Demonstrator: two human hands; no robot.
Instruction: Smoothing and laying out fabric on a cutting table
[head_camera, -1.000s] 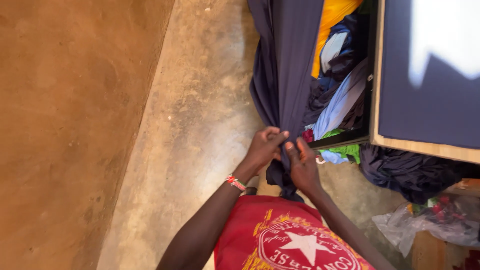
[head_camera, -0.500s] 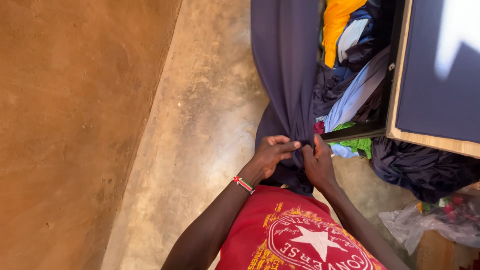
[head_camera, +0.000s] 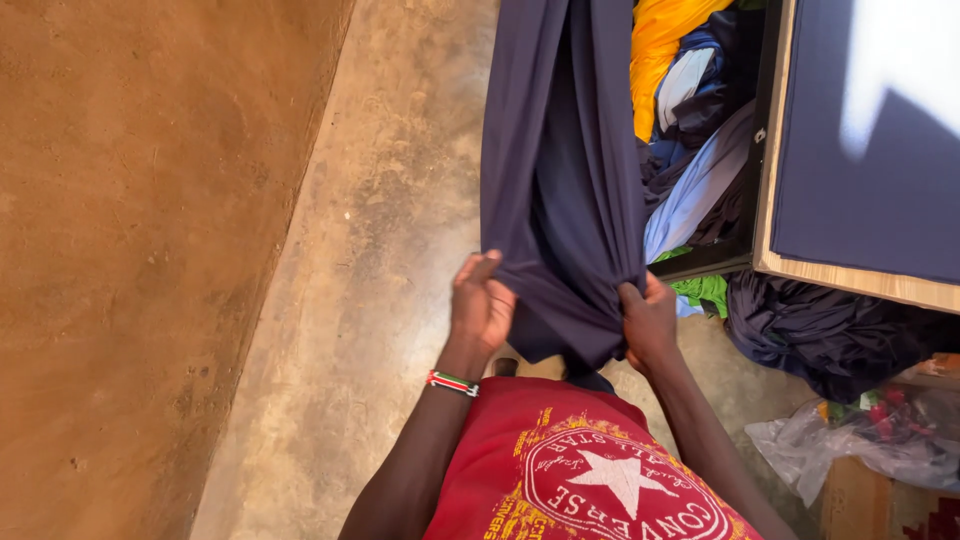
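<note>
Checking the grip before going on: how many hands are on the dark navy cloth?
2. The left hand pinches its lower left edge; the right hand grips its lower right edge of the dark navy cloth.

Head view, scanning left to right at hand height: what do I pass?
Brown earthen wall → grey concrete floor → left hand → dark navy cloth → right hand → heap of dark clothes.

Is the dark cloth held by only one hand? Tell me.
No: the left hand and the right hand each grip an edge of the dark blue cloth, which hangs between them.
</note>
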